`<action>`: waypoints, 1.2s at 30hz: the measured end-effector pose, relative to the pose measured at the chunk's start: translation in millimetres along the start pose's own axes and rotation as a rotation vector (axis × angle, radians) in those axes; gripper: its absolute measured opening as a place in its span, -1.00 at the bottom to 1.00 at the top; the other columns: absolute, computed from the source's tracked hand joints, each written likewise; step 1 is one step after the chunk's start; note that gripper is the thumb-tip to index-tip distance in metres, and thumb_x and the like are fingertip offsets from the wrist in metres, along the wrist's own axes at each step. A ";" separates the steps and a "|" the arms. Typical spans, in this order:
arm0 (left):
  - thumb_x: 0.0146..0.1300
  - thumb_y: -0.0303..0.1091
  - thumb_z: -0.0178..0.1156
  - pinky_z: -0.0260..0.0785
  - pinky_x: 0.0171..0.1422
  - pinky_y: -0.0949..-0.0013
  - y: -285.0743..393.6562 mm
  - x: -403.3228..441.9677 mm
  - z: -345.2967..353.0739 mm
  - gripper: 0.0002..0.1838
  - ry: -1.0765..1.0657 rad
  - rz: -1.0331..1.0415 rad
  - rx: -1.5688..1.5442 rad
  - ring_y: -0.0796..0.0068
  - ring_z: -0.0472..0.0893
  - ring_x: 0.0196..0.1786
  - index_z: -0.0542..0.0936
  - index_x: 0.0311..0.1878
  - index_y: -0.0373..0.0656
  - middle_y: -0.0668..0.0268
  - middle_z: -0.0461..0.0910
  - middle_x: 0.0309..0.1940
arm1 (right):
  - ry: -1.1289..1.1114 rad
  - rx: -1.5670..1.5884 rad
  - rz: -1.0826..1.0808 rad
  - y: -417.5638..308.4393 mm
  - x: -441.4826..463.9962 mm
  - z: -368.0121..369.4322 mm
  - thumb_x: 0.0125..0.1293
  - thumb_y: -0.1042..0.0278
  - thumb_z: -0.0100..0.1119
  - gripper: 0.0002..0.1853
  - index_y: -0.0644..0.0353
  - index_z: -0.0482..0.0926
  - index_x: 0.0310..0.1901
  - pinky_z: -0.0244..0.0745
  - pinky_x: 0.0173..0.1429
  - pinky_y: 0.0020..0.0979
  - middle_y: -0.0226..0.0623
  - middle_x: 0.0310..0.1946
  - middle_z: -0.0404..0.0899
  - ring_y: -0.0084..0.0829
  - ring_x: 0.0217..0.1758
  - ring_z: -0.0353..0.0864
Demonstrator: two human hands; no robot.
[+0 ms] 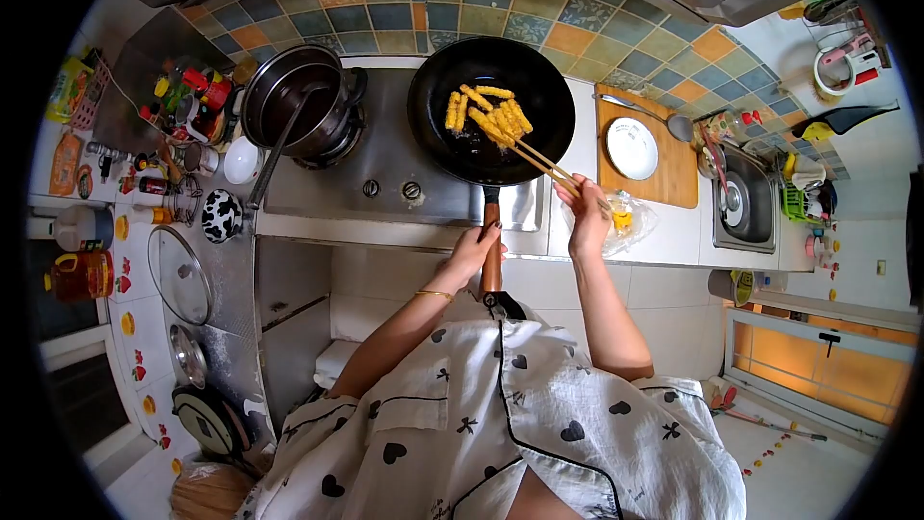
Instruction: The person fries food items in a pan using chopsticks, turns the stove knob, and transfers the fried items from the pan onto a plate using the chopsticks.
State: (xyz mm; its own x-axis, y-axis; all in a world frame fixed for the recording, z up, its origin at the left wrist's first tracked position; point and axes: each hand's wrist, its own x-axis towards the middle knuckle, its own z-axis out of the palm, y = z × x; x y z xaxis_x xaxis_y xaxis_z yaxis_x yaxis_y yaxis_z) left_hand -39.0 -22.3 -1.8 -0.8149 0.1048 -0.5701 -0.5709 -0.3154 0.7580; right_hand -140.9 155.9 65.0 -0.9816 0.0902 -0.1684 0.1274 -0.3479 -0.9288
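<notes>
My left hand (472, 252) is closed around the wooden handle (492, 265) of a black frying pan (446, 67), which sits on the right side of the stove. A pair of wooden chopsticks (545, 165) is held in my right hand (587, 218), with the tips among yellow, stick-shaped fried pieces (510, 119). Several of these pieces lie in the middle of the pan, in what looks like shiny oil. Whether the chopsticks grip a piece or only touch it I cannot tell. Beside my right hand, on the counter, rests a clear plastic bag (630, 221) with something yellow inside.
A steel pot (252, 106) with a ladle (279, 151) in it stands on the left burner. To the right are a cutting board (674, 188) with a white plate (632, 146), a spatula (678, 125) and the sink (756, 231). A glass lid (180, 274) lies at the left.
</notes>
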 end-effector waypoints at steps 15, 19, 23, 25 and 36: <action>0.45 0.02 0.03 0.53 -0.27 0.37 6.8 -4.2 5.0 -0.55 0.049 -0.004 -0.016 0.46 0.62 -0.41 0.47 -0.15 -0.29 0.22 0.61 -0.41 | -0.357 -0.333 -0.143 20.9 -5.5 66.1 0.49 0.37 0.00 -0.75 0.37 0.53 0.01 0.51 0.05 -0.48 -0.22 -0.17 0.63 -0.40 -0.08 0.67; 0.45 0.02 0.03 0.53 -0.27 0.37 4.7 -3.0 3.4 -0.55 0.043 -0.006 -0.015 0.46 0.63 -0.40 0.47 -0.16 -0.28 0.22 0.62 -0.40 | -0.408 -0.456 -0.178 32.2 2.5 72.1 0.48 0.40 0.02 -0.76 0.36 0.55 0.03 0.50 0.09 -0.47 -0.22 -0.15 0.64 -0.42 -0.06 0.66; 0.46 0.01 0.02 0.53 -0.28 0.36 3.0 -1.5 3.4 -0.57 0.046 -0.013 -0.018 0.45 0.64 -0.39 0.46 -0.17 -0.27 0.21 0.63 -0.39 | -0.342 -0.519 -0.225 28.0 0.1 56.0 0.46 0.37 0.03 -0.76 0.32 0.58 -0.01 0.49 0.00 -0.47 -0.20 -0.18 0.63 -0.43 -0.15 0.66; 0.46 0.00 0.02 0.53 -0.28 0.35 1.8 -0.9 3.0 -0.58 0.039 -0.010 -0.016 0.45 0.64 -0.38 0.46 -0.16 -0.27 0.21 0.63 -0.38 | -0.306 -0.448 -0.181 16.7 -6.3 49.7 0.45 0.39 0.03 -0.76 0.35 0.58 -0.02 0.50 0.00 -0.49 -0.19 -0.21 0.64 -0.43 -0.14 0.66; 0.46 0.01 0.01 0.52 -0.27 0.33 -1.6 1.8 0.6 -0.57 0.011 0.020 -0.018 0.43 0.64 -0.37 0.47 -0.10 -0.27 0.19 0.62 -0.37 | -0.123 -0.673 -0.458 -2.6 26.7 22.1 0.46 0.35 0.01 -0.74 0.32 0.57 0.01 0.45 0.09 -0.35 -0.08 -0.15 0.60 -0.22 -0.05 0.62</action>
State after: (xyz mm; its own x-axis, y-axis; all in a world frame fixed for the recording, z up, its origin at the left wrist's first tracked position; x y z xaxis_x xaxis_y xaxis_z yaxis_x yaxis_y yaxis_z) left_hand -39.5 -21.0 -3.9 -0.8246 0.0878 -0.5589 -0.5530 -0.3339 0.7634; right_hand -170.6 138.6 70.3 -0.9605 -0.0296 0.2766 -0.2702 0.3362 -0.9022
